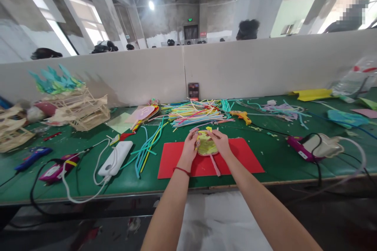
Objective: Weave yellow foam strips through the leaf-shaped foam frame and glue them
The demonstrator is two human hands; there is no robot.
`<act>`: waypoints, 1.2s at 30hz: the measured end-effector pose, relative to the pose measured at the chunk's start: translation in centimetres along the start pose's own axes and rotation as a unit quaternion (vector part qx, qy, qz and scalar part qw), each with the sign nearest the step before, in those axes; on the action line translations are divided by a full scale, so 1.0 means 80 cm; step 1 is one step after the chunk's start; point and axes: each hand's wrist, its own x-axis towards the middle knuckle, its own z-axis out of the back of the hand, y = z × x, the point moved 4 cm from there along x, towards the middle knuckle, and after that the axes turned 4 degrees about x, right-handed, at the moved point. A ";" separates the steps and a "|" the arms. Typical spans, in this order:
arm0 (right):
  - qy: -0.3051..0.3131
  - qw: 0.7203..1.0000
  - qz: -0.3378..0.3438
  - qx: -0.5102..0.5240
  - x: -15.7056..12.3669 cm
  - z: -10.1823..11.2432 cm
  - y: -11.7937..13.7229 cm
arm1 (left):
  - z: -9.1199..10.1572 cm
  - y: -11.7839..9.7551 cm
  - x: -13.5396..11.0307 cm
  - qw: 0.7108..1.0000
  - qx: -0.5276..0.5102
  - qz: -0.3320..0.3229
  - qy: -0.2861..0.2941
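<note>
My left hand (190, 146) and my right hand (220, 142) both grip a small yellow-green fuzzy craft piece (205, 145) above a red sheet (246, 157) on the green table (265, 141). Fingers of both hands curl round its edges. A pink pipe cleaner strand (215, 165) hangs from the piece onto the red sheet. A red band circles my left wrist.
A heap of coloured pipe cleaners (194, 113) lies behind the red sheet, with a yellow glue gun (242, 116) beside it. A white power bank (115, 157) and cables lie left, wooden stick frames (79, 111) far left. A pink glue gun (299, 148) sits right. A divider wall (235, 66) backs the table.
</note>
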 end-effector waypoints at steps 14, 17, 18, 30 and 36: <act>-0.011 0.998 0.024 -0.050 -0.002 0.007 0.009 | -0.002 -0.004 -0.002 0.999 0.031 -0.015 0.017; 0.007 0.992 0.082 -0.094 -0.007 0.000 0.015 | -0.006 -0.006 -0.002 0.994 0.102 -0.048 0.007; 0.014 0.990 0.096 -0.107 -0.009 -0.002 0.016 | -0.007 -0.008 -0.002 0.988 0.137 -0.071 0.004; 0.043 0.989 0.067 -0.121 -0.009 0.003 0.017 | -0.017 -0.013 -0.006 0.907 0.374 -0.189 0.038; 0.017 0.991 0.048 -0.127 -0.010 0.008 0.018 | -0.024 -0.009 -0.009 0.887 0.411 -0.200 0.059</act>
